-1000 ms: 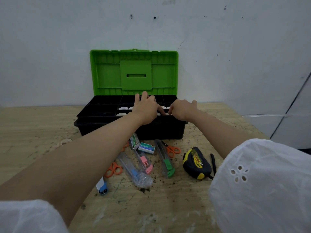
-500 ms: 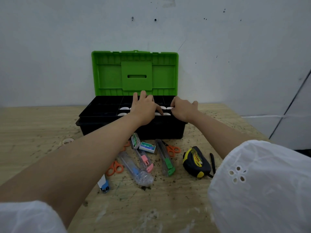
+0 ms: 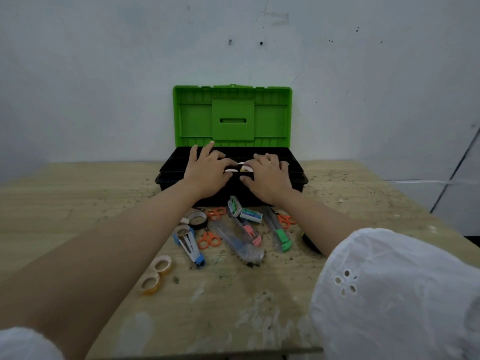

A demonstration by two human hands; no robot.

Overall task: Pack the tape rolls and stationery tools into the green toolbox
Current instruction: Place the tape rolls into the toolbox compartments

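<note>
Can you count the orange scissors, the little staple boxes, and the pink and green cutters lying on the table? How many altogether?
Orange scissors: 3
Staple boxes: 2
Pink cutter: 1
Green cutter: 1
Total: 7

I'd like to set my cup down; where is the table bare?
Bare table lies left and right of the toolbox and along the near edge below the tape rolls. Between the forearms, scissors, cutters and staple boxes crowd it.
</note>
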